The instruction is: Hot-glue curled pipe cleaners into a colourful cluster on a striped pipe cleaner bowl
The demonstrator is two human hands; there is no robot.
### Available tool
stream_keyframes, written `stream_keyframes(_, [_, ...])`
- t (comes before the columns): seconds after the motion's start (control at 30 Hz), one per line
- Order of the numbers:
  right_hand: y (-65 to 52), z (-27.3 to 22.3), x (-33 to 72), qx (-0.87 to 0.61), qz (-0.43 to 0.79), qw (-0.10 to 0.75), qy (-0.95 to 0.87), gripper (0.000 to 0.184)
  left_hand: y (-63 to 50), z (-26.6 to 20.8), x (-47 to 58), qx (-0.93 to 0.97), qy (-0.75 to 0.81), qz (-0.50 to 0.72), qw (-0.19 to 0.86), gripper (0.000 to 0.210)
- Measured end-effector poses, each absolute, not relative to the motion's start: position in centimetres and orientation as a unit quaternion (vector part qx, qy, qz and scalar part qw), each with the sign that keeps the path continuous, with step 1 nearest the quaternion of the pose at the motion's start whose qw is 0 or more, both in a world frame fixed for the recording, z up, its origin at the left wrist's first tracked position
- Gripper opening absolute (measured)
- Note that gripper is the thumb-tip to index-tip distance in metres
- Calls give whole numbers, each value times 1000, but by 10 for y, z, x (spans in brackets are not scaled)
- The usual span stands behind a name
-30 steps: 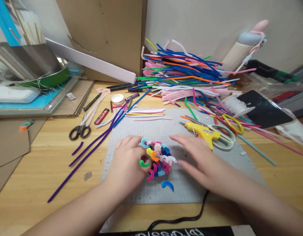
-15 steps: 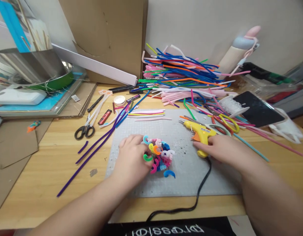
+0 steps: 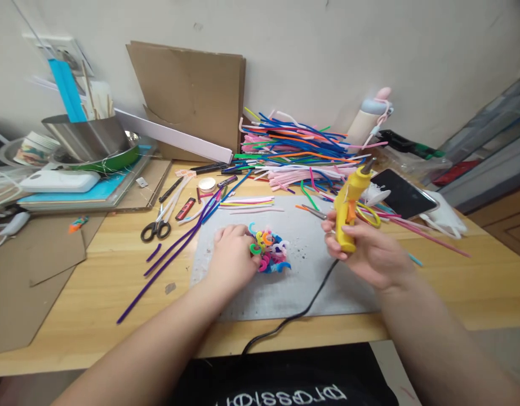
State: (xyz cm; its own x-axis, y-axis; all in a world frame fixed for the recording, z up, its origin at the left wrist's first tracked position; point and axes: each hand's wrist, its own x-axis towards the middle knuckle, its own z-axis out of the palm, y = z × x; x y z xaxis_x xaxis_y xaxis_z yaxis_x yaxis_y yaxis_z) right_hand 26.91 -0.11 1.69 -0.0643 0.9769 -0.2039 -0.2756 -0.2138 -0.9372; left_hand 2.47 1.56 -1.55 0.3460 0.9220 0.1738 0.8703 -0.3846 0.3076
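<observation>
My left hand [image 3: 233,255] is closed on the left side of a small bundle of curled, many-coloured pipe cleaners [image 3: 271,252], its fingertips partly hidden by the curls. The bundle rests on a grey cutting mat [image 3: 280,304]. In my right hand [image 3: 380,256], raised above the right part of the mat, is a yellow hot glue gun [image 3: 348,217] with an orange trigger. Its nozzle points up and away, and my fingers wrap the handle. From its base a black cord [image 3: 300,314] runs down over the mat toward the table's front edge.
A big heap of pipe cleaners [image 3: 297,149] lies at the back. Left of the mat are black-handled scissors [image 3: 156,230], a red lighter-like item [image 3: 185,209] and long purple pipe cleaners [image 3: 158,282]. A phone [image 3: 405,194] and a bottle [image 3: 363,127] stand or lie at right.
My right hand has lifted the glue gun off the mat and turned its nozzle upward. My left hand stays at the curled bundle. The camera view has shifted.
</observation>
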Motion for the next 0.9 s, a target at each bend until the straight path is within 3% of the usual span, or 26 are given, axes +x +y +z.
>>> stream_keyframes(0.2, [22,30,248,-423,668,484,-376,22,13,-7,20,800,547,206,136,12])
stream_keyframes(0.33, [30,17,243,-458,629,485,-398,11,14,-3,13,789,539,215,201,8])
stream_keyframes(0.53, [27,13,254,-481,586,451,-471,39,13,11,-7,734,543,274,302,11])
stream_keyframes(0.63, [28,17,258,-474,606,466,-437,48,10,17,-14,691,528,300,392,11])
stream_keyframes(0.73, [26,16,260,-420,658,478,-403,40,7,16,-15,600,501,320,535,11])
stream_keyframes(0.9, [9,12,254,-253,791,427,-357,29,6,10,-8,412,465,325,713,20])
